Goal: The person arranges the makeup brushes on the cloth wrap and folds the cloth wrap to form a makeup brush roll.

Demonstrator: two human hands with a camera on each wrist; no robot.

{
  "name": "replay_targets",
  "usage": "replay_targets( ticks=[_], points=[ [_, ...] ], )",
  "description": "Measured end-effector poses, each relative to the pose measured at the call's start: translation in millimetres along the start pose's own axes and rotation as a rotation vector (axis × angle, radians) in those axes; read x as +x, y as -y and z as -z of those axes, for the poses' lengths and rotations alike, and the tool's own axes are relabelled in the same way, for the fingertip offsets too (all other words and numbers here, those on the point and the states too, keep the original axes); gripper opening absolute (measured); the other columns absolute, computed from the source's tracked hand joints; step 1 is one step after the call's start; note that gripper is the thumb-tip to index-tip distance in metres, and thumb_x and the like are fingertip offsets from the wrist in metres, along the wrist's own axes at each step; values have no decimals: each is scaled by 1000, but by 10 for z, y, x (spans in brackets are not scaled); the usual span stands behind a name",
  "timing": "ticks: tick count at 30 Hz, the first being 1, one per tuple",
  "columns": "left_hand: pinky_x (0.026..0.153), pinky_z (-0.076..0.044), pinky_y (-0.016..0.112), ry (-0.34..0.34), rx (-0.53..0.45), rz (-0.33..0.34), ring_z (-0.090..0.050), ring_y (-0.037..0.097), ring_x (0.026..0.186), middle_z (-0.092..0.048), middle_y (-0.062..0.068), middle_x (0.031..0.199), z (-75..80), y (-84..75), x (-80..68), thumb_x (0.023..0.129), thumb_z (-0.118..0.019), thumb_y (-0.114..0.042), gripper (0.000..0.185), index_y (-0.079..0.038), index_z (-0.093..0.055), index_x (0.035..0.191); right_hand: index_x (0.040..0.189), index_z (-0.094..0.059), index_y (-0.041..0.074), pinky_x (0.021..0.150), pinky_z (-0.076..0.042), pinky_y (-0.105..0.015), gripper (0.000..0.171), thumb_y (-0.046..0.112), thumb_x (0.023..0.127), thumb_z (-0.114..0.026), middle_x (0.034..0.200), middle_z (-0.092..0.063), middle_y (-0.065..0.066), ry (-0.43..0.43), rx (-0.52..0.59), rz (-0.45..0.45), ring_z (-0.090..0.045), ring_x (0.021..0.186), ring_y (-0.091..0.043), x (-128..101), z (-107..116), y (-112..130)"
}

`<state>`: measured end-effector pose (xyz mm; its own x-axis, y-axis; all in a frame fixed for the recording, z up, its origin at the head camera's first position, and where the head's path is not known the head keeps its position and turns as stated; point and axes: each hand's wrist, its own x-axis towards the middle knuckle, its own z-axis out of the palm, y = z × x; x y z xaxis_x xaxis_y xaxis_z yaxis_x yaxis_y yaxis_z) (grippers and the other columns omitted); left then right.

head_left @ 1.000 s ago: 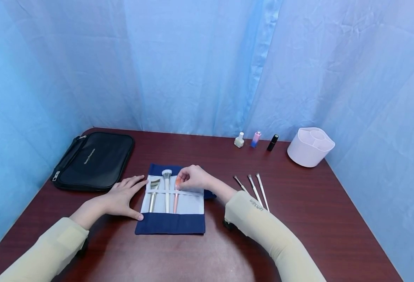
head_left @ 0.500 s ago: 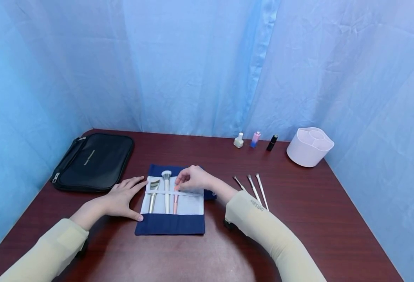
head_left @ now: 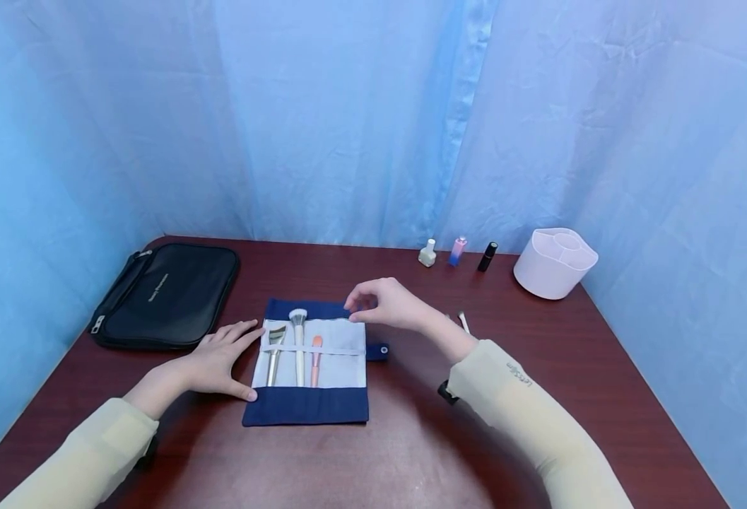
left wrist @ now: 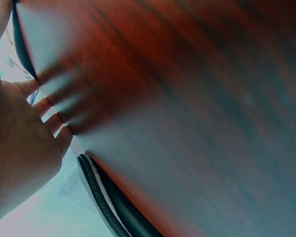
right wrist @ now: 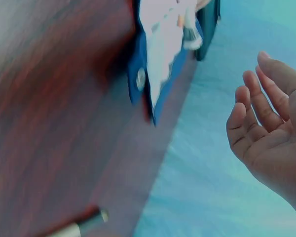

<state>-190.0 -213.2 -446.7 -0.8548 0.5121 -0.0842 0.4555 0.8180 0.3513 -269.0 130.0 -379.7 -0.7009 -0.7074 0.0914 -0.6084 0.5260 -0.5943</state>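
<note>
**Brush roll open, my right hand in the air**

My left hand (head_left: pixel 217 357) lies flat on the table (head_left: pixel 411 452), fingers straight and spread, fingertips and thumb touching the left edge of the navy brush roll (head_left: pixel 307 406). It grips nothing. My right hand (head_left: pixel 386 304) hangs above the roll's far right corner, fingers loosely curled and apart, holding nothing.

The roll lies unrolled in the middle of the table. Three brushes sit side by side under its strap: a flat silver brush (head_left: pixel 275 339), a white fluffy brush (head_left: pixel 298 322) and a small orange brush (head_left: pixel 316 350).

A black zip case (head_left: pixel 169 293) lies at the left. Three small bottles (head_left: pixel 454 252) and a white organiser (head_left: pixel 554 263) stand at the far right.
</note>
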Motion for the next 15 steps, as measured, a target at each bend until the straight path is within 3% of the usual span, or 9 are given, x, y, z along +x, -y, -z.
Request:
replay_targets(
  ticks=[10, 15],
  points=[
    [100, -24, 67, 16, 11, 9, -25, 43, 132, -23, 19, 152, 10, -8, -1, 62, -71, -71, 113, -8, -30, 147, 101, -68, 20, 69, -51, -26, 19, 24, 84, -73, 98, -69, 0, -77, -72, -57, -58, 75, -7, -432, 296, -181],
    [100, -24, 67, 16, 20, 14, -24, 42, 133, -22, 18, 152, -1, 5, 4, 62, -71, -71, 114, -9, -30, 147, 100, -68, 19, 64, -51, -25, 18, 19, 82, -74, 89, -68, 3, -96, -95, -108, -57, 69, -9, -633, 326, -341]
  ],
)
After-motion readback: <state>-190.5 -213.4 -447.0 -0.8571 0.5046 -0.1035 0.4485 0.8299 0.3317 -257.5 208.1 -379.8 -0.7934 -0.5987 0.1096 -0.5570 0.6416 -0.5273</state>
